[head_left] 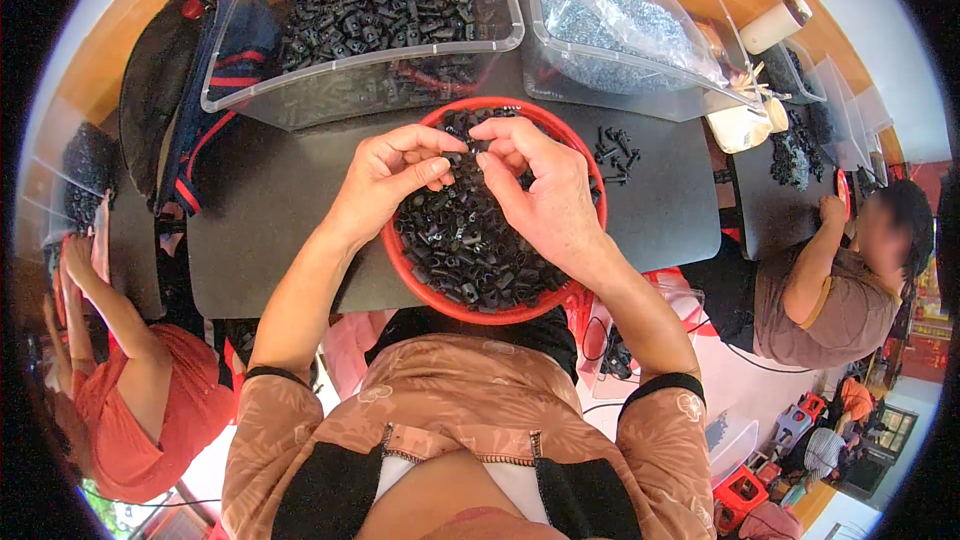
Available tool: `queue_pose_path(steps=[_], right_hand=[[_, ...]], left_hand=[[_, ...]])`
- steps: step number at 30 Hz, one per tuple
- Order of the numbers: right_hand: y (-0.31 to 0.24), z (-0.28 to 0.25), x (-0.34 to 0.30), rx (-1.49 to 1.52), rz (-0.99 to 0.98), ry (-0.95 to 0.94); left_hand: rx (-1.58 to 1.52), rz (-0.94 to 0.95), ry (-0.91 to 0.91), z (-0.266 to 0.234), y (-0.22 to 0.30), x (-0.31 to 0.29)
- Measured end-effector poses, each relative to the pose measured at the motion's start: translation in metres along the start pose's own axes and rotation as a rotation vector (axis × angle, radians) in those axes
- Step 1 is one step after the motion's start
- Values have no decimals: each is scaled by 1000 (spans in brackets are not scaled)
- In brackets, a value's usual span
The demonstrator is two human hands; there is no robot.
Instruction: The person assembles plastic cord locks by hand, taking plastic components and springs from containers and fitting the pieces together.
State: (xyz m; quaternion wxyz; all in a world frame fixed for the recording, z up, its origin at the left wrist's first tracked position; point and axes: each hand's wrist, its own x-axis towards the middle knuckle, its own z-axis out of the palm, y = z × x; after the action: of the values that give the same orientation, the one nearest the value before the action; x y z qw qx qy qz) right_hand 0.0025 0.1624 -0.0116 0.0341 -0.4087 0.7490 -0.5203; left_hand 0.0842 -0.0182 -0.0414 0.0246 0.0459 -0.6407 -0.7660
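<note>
Both hands meet over the far half of a red basin [397,268] heaped with small black plastic parts [480,250]. Between the fingertips of my left hand [395,175] is a small black plastic part [463,152], pinched by thumb and forefinger. My right hand [545,180] pinches close against that same part from the right. Its fingers hide whatever small piece they may hold. The basin sits at the near edge of a dark table [280,205], partly over my lap.
Behind the basin stand a clear bin [365,60] of black parts and another clear bin [540,80] with bagged silvery pieces. Loose black parts [617,153] lie right of the basin. A dark bag [165,90] rests far left. People sit at both sides.
</note>
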Motion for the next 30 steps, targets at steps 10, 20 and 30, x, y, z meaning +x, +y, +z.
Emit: queue_pose_path(steps=[10,20,30], right_hand=[[-4,2,1,98,51,-53],[-7,2,1,42,120,-140],[11,0,12,467,401,-269]], left_hand=[[18,30,-7,0,-2,0],[184,34,-9,1,-3,-1],[-50,35,-118,-5,1,-2]])
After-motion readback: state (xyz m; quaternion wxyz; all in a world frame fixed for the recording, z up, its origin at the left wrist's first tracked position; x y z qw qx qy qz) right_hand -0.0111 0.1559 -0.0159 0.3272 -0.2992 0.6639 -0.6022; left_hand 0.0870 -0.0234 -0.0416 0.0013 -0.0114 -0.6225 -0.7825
